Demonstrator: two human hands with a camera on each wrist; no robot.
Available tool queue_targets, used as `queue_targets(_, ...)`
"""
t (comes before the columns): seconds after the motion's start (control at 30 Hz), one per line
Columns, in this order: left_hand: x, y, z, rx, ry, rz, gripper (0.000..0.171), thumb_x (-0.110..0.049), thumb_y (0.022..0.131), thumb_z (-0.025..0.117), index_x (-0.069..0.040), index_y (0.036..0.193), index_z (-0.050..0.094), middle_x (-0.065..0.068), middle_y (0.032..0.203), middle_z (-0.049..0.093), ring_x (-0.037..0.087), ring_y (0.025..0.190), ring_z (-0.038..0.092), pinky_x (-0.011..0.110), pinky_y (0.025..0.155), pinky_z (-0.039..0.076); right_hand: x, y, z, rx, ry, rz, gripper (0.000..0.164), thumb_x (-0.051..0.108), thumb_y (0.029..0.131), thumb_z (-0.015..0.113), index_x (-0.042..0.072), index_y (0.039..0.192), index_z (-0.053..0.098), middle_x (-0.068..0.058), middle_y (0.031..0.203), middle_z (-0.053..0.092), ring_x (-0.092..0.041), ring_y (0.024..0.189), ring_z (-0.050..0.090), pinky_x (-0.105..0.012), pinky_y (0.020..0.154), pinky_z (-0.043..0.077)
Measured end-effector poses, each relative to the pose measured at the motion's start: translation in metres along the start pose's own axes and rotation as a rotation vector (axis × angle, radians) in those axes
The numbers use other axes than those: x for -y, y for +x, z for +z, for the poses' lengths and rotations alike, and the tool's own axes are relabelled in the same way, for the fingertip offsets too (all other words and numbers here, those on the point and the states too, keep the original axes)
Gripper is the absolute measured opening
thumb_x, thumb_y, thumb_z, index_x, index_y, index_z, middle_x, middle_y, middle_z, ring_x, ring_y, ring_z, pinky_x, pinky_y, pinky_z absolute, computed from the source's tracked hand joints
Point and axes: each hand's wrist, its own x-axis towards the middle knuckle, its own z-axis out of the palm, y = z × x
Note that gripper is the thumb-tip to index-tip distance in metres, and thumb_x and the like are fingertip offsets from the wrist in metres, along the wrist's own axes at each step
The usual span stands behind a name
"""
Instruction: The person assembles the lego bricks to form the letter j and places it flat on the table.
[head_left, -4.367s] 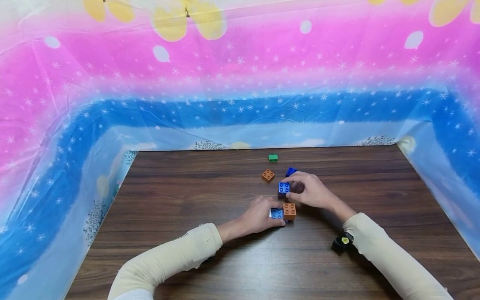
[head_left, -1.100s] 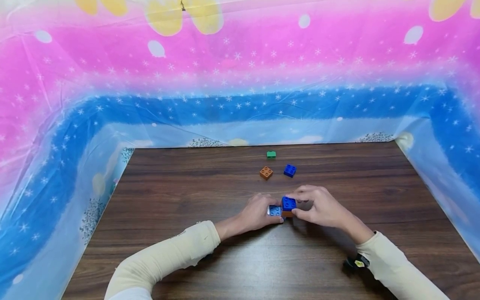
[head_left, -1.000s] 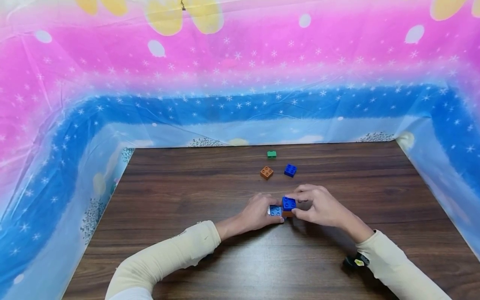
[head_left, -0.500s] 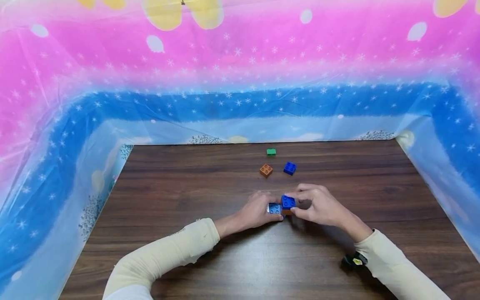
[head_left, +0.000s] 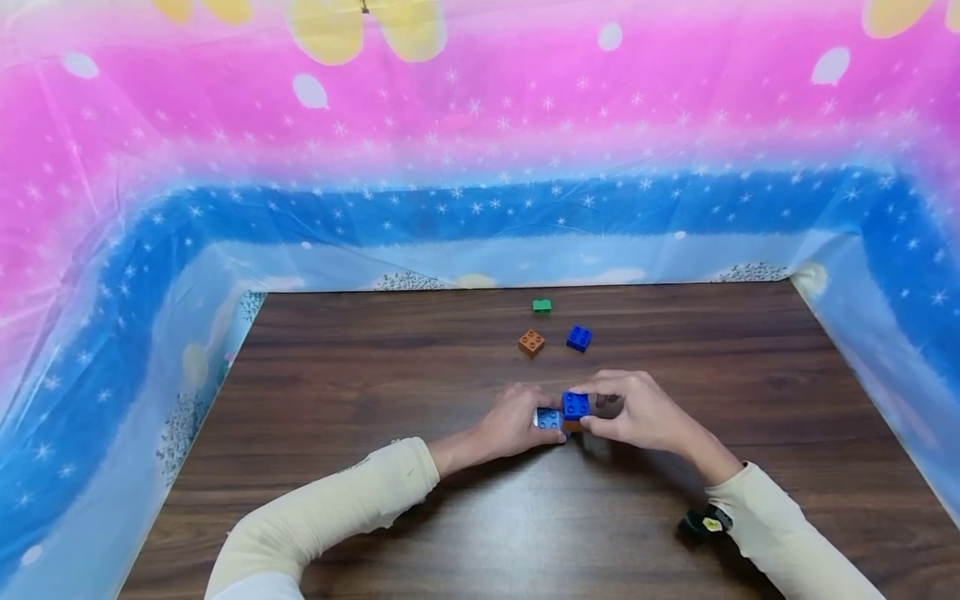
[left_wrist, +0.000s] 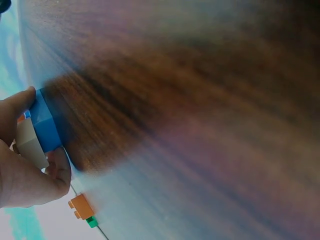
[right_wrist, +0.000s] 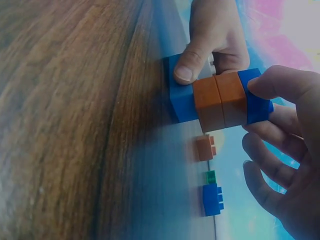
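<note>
Dark blue 2x2 brick (head_left: 576, 404) tops two stacked orange bricks (right_wrist: 234, 100) on a lighter blue base brick (right_wrist: 182, 99) at mid-bench, right hand (head_left: 641, 410) pinching the top brick between thumb and fingers, left hand (head_left: 512, 423) pinching the base brick, a pale brick (left_wrist: 31, 143) beside the orange ones. Beyond the stack, loose on the wood-grain bench (head_left: 375, 358): orange 2x2 brick (head_left: 532, 342) on the left, blue 2x2 brick (head_left: 578, 337) on the right, green brick (head_left: 542, 306) farther back. Snowflake-print pink and blue cloth (head_left: 480, 137) hangs behind; both sleeves (head_left: 330, 508) cream.
</note>
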Motion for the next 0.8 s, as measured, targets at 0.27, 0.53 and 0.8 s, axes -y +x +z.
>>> queue_targets(0.27,0.001,0.001,-0.001,0.008,0.007,0.0,0.044,-0.036,0.087,0.082,-0.014,0.123,0.075,-0.002,0.105,0.075,0.006,0.082,0.057,0.033,0.087,0.044,-0.001,0.001,0.0,0.01,0.016,0.033,0.039,0.022,0.086,0.081,0.024,0.124,0.073,0.014,0.102,0.069,-0.005,0.087,0.064,-0.03,0.074,0.055)
queue_targets(0.53,0.0,0.002,-0.001,0.012,0.014,-0.011,0.043,-0.036,0.087,0.082,-0.013,0.122,0.075,-0.001,0.106,0.075,0.007,0.085,0.058,0.033,0.088,0.045,-0.006,-0.004,0.002,-0.016,0.04,0.041,0.042,0.032,0.087,0.083,0.023,0.127,0.072,0.011,0.105,0.07,-0.004,0.088,0.064,-0.03,0.076,0.056)
queue_targets(0.8,0.0,0.001,-0.001,0.01,0.02,-0.019,0.043,-0.037,0.086,0.083,-0.013,0.121,0.075,0.0,0.108,0.075,0.008,0.09,0.061,0.035,0.091,0.046,-0.013,-0.011,-0.005,-0.008,0.007,0.05,0.05,0.024,0.085,0.086,0.021,0.131,0.069,0.01,0.112,0.07,-0.004,0.091,0.065,-0.032,0.079,0.056)
